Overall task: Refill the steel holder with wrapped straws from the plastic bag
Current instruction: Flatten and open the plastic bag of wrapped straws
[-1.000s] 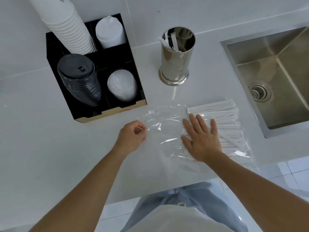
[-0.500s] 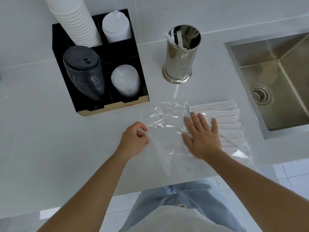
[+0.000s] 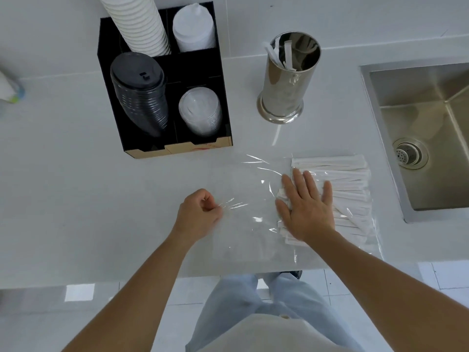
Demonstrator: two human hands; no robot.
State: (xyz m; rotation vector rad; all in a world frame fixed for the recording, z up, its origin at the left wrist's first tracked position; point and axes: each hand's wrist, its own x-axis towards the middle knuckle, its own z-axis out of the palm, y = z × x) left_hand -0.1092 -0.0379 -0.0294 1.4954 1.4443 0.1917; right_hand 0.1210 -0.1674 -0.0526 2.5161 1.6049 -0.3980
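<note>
A clear plastic bag (image 3: 253, 189) lies flat on the white counter, with a bundle of white wrapped straws (image 3: 347, 189) in its right half. My right hand (image 3: 304, 207) rests flat with fingers spread on the left ends of the straws, through the plastic. My left hand (image 3: 200, 214) pinches the bag's left edge between thumb and fingers. The steel holder (image 3: 286, 80) stands upright behind the bag, holding two or three wrapped straws.
A black organiser (image 3: 165, 146) with stacks of white cups, black lids and clear lids stands at the back left. A steel sink (image 3: 431, 138) is sunk into the counter at the right. The counter's front edge runs just below the bag.
My left hand has drawn the bag's left edge further left, stretching the plastic flatter. My right hand stays pressed on the straws.
</note>
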